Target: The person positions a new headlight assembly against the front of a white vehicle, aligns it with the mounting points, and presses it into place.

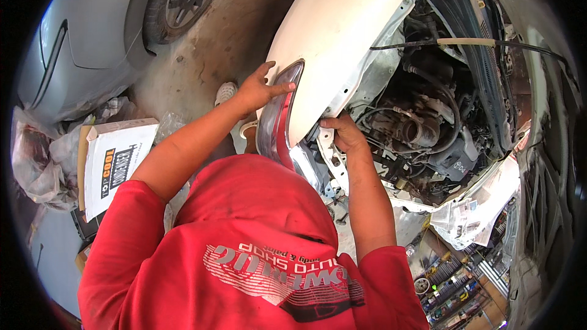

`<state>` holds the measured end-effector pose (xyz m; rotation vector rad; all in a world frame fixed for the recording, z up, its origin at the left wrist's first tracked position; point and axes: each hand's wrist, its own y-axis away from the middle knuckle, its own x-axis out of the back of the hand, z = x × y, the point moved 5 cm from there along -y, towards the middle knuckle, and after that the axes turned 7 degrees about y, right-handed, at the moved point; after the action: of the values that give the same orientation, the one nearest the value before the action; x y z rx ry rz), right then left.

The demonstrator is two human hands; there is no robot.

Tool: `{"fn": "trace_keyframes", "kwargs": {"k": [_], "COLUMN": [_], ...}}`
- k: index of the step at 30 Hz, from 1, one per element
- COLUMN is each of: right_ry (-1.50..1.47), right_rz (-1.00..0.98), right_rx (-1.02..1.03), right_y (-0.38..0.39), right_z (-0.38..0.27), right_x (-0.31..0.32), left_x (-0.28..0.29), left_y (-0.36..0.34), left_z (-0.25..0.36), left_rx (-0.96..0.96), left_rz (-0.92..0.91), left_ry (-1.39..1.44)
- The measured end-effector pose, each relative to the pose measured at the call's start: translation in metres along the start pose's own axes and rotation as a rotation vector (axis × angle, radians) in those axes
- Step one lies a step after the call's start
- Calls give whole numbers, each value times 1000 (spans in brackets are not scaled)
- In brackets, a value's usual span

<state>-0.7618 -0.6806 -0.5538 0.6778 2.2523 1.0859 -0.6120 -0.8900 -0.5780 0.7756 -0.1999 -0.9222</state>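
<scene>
Your left hand (257,93) lies splayed on the headlight (281,110), I can't tell what your right hand (347,133) grips, and uneven pushing could scratch the fender (339,33)

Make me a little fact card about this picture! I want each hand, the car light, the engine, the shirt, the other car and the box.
Left hand: thumb against the car light, fingers spread
Right hand: beside the engine space, some fingertips hidden
Car light: long and curved, at the cream car's corner
Engine: uncovered, with dark hoses
Shirt: red, printed
Other car: grey, upper left
Box: white, at the left
</scene>
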Motion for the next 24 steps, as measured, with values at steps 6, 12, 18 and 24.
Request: {"fn": "trace_keyframes", "kwargs": {"k": [6, 12, 18, 24], "right_ry": [-253, -370, -468, -427], "right_rz": [-161, -309, -447, -534], "right_rx": [25, 130, 160, 165], "right_y": [-20, -47, -48, -51], "right_z": [21, 57, 59, 47], "right_x": [29, 51, 47, 39], "left_x": [9, 8, 5, 4], "left_y": [-10, 2, 14, 17], "left_z": [-20, -3, -9, -8], "left_rx": [-32, 11, 85, 99], "left_rz": [74, 98, 151, 171], "left_ry": [38, -44, -32, -119]}}
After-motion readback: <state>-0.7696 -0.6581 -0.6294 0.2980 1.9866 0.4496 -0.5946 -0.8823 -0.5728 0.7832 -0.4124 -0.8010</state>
